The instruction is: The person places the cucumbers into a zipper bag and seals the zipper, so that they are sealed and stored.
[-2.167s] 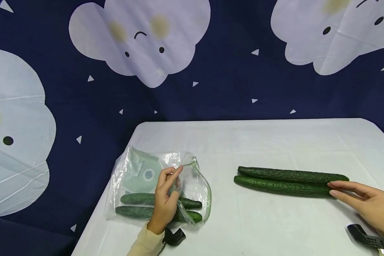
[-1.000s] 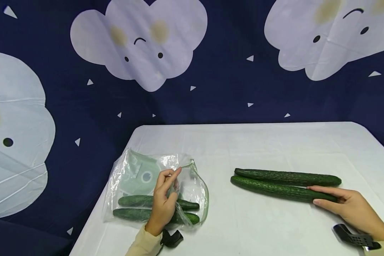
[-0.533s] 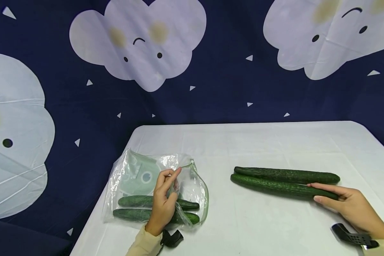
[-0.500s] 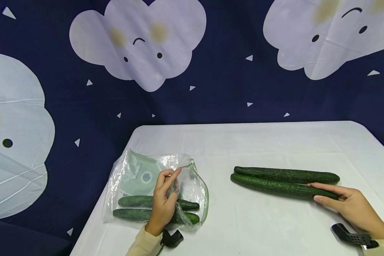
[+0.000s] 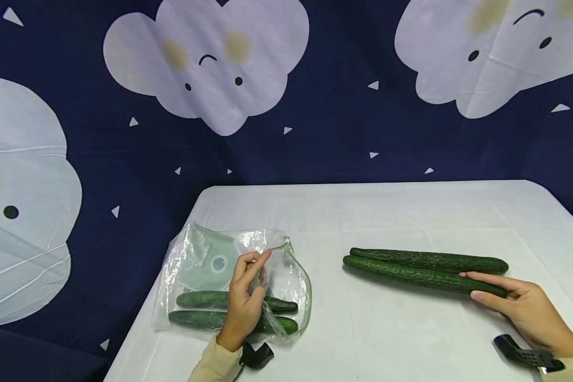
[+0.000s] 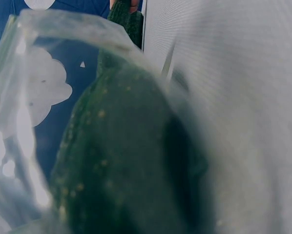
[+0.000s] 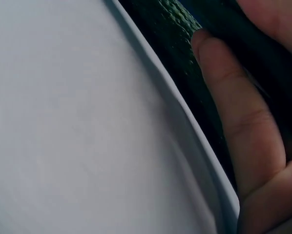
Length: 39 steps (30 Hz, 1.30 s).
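Note:
My left hand holds the edge of a clear zip bag with a pale green print, lying at the table's left. Two cucumbers lie inside it, an upper one and a lower one; in the left wrist view a cucumber fills the middle behind the film. On the right, my right hand grips the right end of the front cucumber between thumb and fingers. Just behind it lies another cucumber. A finger shows against dark green skin in the right wrist view.
A white-covered table bears everything. Behind it hangs a dark blue cloth with cloud shapes. Black wrist devices sit on both arms, one close to the bag's near edge and one below the right hand.
My right hand has moved from the ends of both right-hand cucumbers to the front one alone. That cucumber's left end has shifted slightly upward in view. My left hand stays at the bag.

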Each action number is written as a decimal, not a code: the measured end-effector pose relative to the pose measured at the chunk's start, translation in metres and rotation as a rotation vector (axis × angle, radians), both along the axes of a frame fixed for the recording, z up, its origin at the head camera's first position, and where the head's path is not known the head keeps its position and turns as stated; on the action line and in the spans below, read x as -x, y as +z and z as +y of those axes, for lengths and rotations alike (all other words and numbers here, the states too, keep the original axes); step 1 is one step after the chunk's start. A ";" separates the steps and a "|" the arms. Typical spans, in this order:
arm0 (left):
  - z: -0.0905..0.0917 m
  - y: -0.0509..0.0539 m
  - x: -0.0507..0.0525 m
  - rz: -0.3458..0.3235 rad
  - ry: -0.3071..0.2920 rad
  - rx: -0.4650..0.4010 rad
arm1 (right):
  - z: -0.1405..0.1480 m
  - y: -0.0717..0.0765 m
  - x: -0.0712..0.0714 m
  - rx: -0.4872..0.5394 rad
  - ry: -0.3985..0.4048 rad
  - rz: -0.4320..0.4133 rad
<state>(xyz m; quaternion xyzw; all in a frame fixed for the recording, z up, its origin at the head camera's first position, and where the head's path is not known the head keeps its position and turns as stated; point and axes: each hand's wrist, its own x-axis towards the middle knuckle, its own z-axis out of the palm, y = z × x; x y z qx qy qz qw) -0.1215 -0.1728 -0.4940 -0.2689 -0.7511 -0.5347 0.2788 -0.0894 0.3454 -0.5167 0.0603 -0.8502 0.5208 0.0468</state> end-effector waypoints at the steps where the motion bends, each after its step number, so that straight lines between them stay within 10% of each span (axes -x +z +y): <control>1: 0.000 0.000 0.000 0.001 -0.001 -0.003 | -0.001 0.000 0.000 0.000 -0.001 -0.003; 27: 0.002 0.001 0.000 0.024 -0.020 -0.004 | -0.042 0.004 0.001 0.257 0.250 -0.045; 39: 0.002 0.001 0.000 0.026 -0.022 -0.006 | -0.069 0.006 0.003 0.251 0.220 -0.108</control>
